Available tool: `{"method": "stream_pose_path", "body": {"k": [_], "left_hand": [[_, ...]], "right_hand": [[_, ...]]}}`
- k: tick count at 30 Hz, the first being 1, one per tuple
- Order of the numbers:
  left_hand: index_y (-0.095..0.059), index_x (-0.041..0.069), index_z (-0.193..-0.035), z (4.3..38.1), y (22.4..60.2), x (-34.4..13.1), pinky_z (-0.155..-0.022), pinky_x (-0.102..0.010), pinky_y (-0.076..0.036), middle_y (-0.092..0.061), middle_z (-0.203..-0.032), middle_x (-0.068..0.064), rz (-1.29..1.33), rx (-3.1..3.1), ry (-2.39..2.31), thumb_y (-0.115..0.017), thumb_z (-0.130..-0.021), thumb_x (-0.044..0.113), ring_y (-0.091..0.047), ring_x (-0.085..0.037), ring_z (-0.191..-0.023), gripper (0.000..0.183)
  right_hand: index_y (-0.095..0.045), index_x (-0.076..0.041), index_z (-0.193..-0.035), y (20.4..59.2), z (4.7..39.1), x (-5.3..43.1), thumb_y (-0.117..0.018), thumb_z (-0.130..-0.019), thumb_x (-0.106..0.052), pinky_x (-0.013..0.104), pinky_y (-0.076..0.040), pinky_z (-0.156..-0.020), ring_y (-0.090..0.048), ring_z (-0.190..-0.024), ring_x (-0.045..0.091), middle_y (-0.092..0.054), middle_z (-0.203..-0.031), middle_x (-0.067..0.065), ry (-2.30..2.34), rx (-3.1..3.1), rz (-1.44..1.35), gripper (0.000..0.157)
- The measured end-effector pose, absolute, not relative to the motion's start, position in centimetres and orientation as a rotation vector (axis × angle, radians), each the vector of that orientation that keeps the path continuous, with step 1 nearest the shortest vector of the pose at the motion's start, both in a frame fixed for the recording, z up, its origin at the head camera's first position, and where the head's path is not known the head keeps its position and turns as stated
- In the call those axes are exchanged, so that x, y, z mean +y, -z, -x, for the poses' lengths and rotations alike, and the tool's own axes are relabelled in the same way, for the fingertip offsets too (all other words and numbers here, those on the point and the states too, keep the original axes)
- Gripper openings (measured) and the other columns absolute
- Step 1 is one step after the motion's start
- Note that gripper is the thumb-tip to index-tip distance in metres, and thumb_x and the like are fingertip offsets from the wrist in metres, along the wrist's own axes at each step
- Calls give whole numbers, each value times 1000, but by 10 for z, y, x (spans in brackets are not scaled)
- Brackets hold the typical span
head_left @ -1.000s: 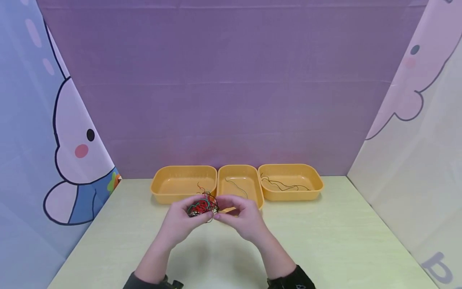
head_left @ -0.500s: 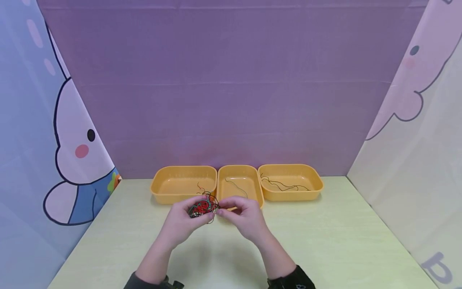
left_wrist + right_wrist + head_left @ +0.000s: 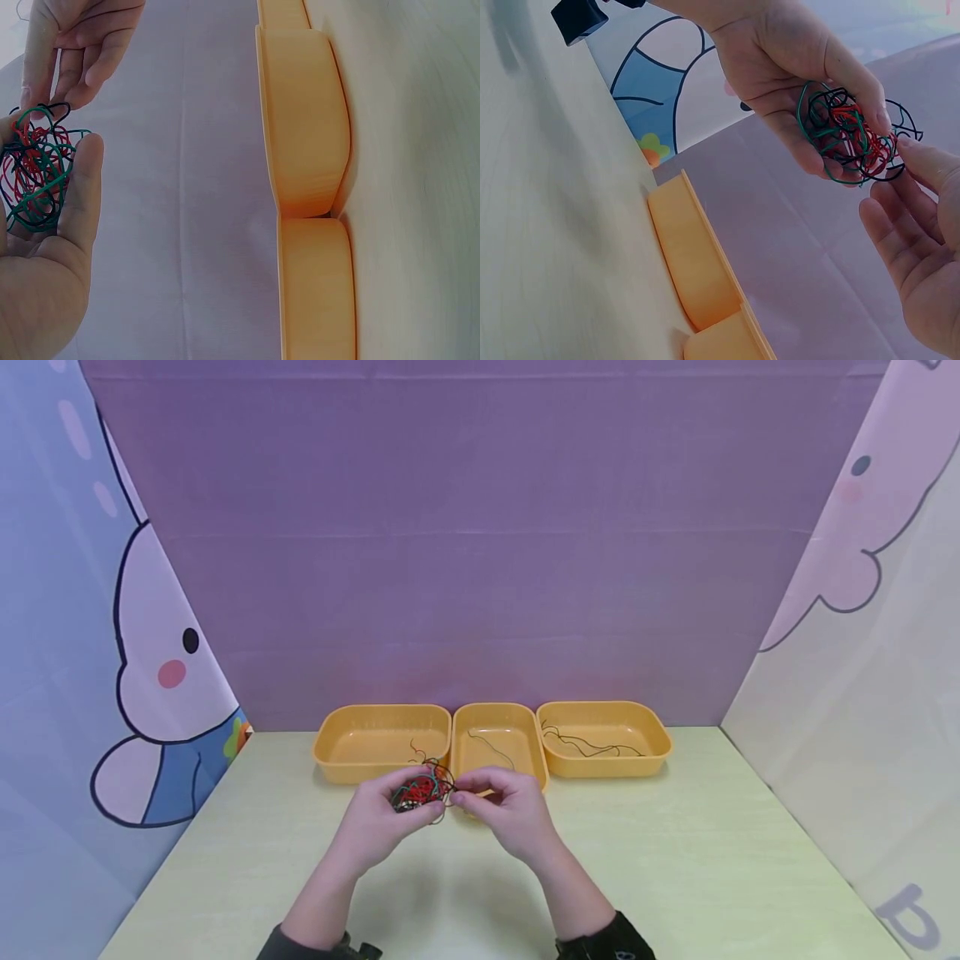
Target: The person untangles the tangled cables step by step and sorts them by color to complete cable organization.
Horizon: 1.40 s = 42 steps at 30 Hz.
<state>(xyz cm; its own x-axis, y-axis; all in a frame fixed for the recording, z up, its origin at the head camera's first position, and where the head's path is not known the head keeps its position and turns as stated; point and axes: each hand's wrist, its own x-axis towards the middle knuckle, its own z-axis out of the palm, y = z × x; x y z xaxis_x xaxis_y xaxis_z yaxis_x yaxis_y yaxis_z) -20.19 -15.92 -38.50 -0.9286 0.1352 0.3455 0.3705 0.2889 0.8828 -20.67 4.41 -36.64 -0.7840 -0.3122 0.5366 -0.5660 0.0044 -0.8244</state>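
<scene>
A tangled bundle of thin red, green and black wires [image 3: 422, 789] lies in my left hand [image 3: 378, 818], whose fingers and thumb curl round it. My right hand [image 3: 510, 810] is at the bundle's right side, thumb and forefinger pinching a black wire there. In the right wrist view the tangle [image 3: 847, 135] sits in the left palm, with the right thumb and forefinger at its edge. The left wrist view shows loops of the wires [image 3: 37, 169] sticking out above the left thumb. Both hands are held above the table, in front of the trays.
Three yellow trays stand side by side at the back: a left tray [image 3: 352, 772], a middle tray [image 3: 538, 768] with one thin greenish wire [image 3: 491, 747], and a right tray [image 3: 607, 767] with dark wires [image 3: 592, 747]. A purple backdrop [image 3: 480, 543] rises behind them.
My right hand has shifted slightly to the right, and its thumb and forefinger have closed on a black wire at the bundle's edge. The left hand has hardly moved.
</scene>
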Motion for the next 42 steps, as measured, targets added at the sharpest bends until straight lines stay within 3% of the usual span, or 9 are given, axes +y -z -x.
{"method": "stream_pose_path", "body": {"k": [12,19,27,42], "left_hand": [[-66,18,-116,203,386,-159,-62,-32,-57,-70,-92,-2,491,-2339,1708,-81,-77,19,-65,-18,-78,41],[-67,21,-115,204,387,-160,-62,-32,-57,-70,-91,-2,490,-2348,1685,-81,-77,21,-65,-18,-78,40],[-67,17,-116,204,385,-163,-61,-32,-57,-69,-92,-2,428,-2369,1647,-80,-77,16,-65,-17,-78,41],[-67,19,-114,204,383,-172,-65,-30,-57,-68,-96,-6,376,-2358,1706,-78,-77,8,-64,-20,-83,40]], "right_hand": [[-68,8,-94,365,207,49,-68,-86,4,48,-57,-63,-64,-67,19,-68,-86,16,-1887,-2095,-930,10],[-67,11,-92,366,209,53,-65,-86,7,48,-57,-62,-65,-68,21,-67,-85,20,-1877,-2072,-978,7],[-68,11,-90,365,212,61,-65,-86,8,41,-58,-62,-66,-69,33,-67,-82,21,-1873,-2048,-930,6],[-67,10,-93,363,223,85,-64,-87,8,39,-58,-66,-66,-71,33,-69,-81,17,-1943,-2012,-798,7]]}}
